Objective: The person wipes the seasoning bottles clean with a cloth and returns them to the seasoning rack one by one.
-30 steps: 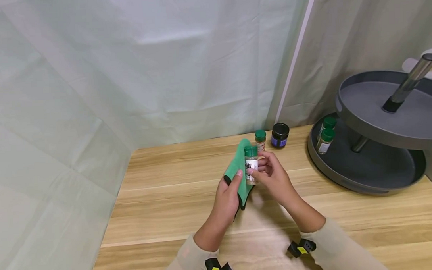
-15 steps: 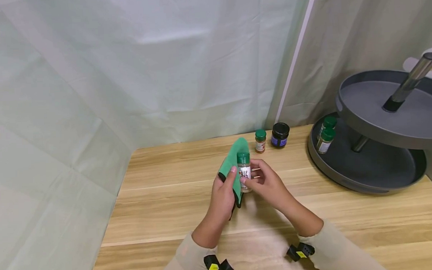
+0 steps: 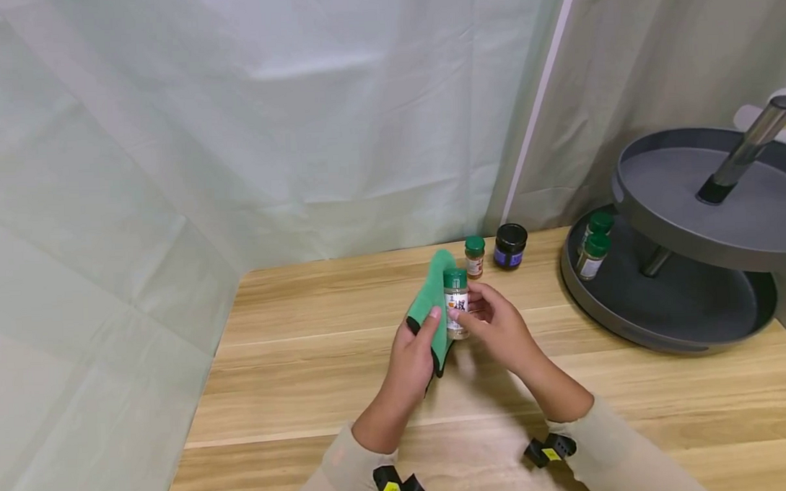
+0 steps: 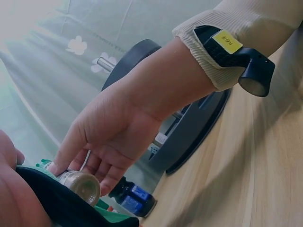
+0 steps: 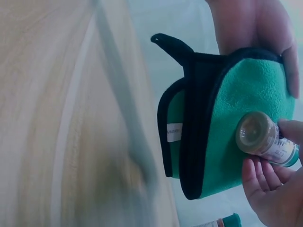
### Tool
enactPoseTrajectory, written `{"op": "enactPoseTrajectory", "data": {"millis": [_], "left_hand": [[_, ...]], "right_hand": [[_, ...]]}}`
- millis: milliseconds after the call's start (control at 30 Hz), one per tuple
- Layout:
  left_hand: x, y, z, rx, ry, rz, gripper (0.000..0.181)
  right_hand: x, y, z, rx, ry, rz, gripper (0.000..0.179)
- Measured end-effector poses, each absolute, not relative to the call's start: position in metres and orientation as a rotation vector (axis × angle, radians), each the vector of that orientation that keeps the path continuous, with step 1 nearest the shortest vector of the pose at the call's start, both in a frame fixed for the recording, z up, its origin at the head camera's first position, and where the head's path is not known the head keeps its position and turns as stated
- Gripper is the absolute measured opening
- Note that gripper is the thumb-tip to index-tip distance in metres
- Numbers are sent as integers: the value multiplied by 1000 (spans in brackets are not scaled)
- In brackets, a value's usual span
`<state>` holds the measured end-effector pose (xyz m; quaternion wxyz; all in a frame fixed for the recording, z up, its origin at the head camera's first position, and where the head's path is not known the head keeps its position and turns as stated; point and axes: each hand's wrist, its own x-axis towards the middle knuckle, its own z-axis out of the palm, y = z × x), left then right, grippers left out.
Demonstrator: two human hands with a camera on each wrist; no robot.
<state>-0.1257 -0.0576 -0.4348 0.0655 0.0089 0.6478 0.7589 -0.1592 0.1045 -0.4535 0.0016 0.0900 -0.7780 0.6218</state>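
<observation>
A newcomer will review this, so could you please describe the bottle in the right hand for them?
From the dark two-tier stand, look left along the wooden table to the green cloth in the left hand. Beside it, the right hand holds the bottle. Unlike the other green-capped bottles, which stand, it is held.

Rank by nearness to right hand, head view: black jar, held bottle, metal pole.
1. Bottle: held by the right hand.
2. Black jar: beyond the hand, on the table.
3. Metal pole: far right, rising from the upper tray.
</observation>
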Motion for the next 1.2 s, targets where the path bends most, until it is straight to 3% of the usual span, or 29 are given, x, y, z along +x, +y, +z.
{"op": "enactPoseTrajectory", "data": {"millis": [333,800,1200], "left_hand": [[-125,-56,-437,50,1971,2250,52],[-132,-65,-438,2,2029,2306,51],[-125,-59,-433,23,1949,2263,53]], "right_hand": [[-161,106,-453,242,-2342,2091,59],[-150,92,-458,370,-2426,2064,56],[-157,105,-452,208,-2426,1983,57]]}}
